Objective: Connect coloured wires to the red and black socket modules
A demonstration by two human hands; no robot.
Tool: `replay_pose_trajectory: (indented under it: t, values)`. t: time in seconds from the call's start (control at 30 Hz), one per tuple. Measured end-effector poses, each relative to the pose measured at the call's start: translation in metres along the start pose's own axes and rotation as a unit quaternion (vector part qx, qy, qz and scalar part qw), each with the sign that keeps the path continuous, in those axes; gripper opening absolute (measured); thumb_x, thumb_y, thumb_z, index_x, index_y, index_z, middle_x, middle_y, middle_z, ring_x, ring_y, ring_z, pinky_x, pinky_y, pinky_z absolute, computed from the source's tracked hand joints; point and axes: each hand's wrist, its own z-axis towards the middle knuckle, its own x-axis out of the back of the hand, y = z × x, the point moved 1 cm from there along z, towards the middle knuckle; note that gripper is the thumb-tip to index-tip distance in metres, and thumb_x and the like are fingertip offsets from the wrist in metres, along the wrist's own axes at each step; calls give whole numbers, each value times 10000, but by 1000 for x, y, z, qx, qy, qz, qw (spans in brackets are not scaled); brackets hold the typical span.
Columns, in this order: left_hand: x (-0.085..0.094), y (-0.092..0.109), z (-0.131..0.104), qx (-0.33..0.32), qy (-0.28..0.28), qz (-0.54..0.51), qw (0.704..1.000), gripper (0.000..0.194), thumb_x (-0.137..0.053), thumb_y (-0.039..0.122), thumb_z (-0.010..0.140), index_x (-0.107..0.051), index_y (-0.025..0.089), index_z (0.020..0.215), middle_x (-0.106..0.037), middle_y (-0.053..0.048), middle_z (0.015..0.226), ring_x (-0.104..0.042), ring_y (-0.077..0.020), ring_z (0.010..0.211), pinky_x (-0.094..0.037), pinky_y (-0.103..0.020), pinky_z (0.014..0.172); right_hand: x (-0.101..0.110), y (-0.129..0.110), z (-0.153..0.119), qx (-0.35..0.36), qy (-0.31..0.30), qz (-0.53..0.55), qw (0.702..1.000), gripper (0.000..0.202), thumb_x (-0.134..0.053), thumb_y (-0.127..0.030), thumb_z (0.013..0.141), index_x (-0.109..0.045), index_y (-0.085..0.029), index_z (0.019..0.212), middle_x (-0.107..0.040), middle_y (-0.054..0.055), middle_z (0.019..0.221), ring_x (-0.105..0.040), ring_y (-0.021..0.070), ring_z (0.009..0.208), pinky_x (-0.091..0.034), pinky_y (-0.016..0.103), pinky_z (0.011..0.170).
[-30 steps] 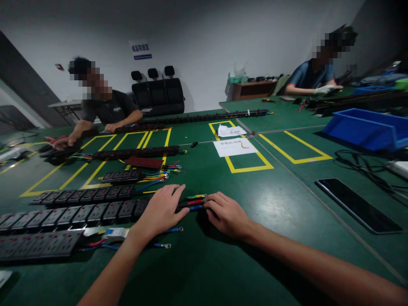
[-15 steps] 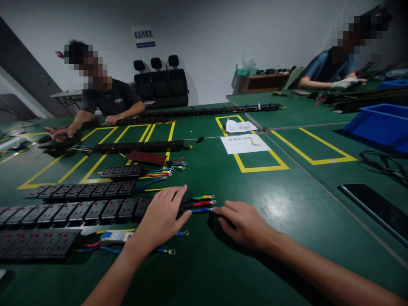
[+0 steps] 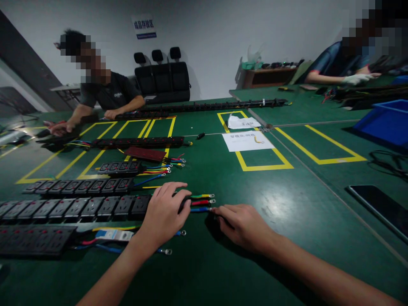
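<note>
My left hand (image 3: pixel 167 208) is wrapped round the dark wire bundle at the right end of a long black socket strip (image 3: pixel 92 209). From under it come a green-yellow wire (image 3: pixel 201 196), a red wire (image 3: pixel 200 202) and a blue wire (image 3: pixel 199 209), each with a ring terminal. My right hand (image 3: pixel 240 223) pinches the blue wire's terminal between thumb and forefinger. Nearer to me lies another socket strip (image 3: pixel 35 240) with a white-and-blue module (image 3: pixel 114 235), its blue wires passing beside my left wrist.
Further socket strips (image 3: pixel 83 185) and a dark red strip (image 3: pixel 145 154) lie beyond. A paper sheet (image 3: pixel 248 141), phone (image 3: pixel 379 204) and blue bin (image 3: pixel 382 123) are to the right. Two people work across the green table (image 3: pixel 287 255).
The fingers of my left hand have curled in around the wire bundle. My right hand stays at the blue wire's tip. The view has shifted slightly.
</note>
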Motion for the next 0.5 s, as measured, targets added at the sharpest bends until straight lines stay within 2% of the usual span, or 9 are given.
replay_pose_trajectory:
  t: [0.1, 0.3, 0.5]
  values:
    - [-4, 3, 6, 21, -2, 2, 1000, 185, -599, 213, 958, -742, 222, 1076, -706, -82, 1231, -646, -265, 1145, -537, -464, 992, 0, 0, 1, -4, -5, -3, 1000, 266, -492, -159, 961, -685, -215, 1135, -740, 27, 851, -612, 137, 638, -388, 269, 621]
    - [-13, 6, 16, 47, -88, 11, 995, 115, -596, 183, 946, -703, 203, 983, -726, -54, 1012, -656, -254, 978, -537, -418, 874, 1, -1, 2, -5, -15, -18, 1000, 233, -475, -212, 1004, -660, -213, 1145, -749, 27, 843, -620, 146, 633, -374, 280, 620]
    - [-14, 7, 18, -1, -92, 50, 995, 140, -524, 149, 995, -661, 172, 979, -690, -82, 1019, -618, -257, 984, -498, -394, 859, 0, 0, 2, -4, -14, -34, 999, 239, -463, -190, 983, -641, -208, 1143, -743, 23, 826, -603, 144, 617, -328, 288, 603]
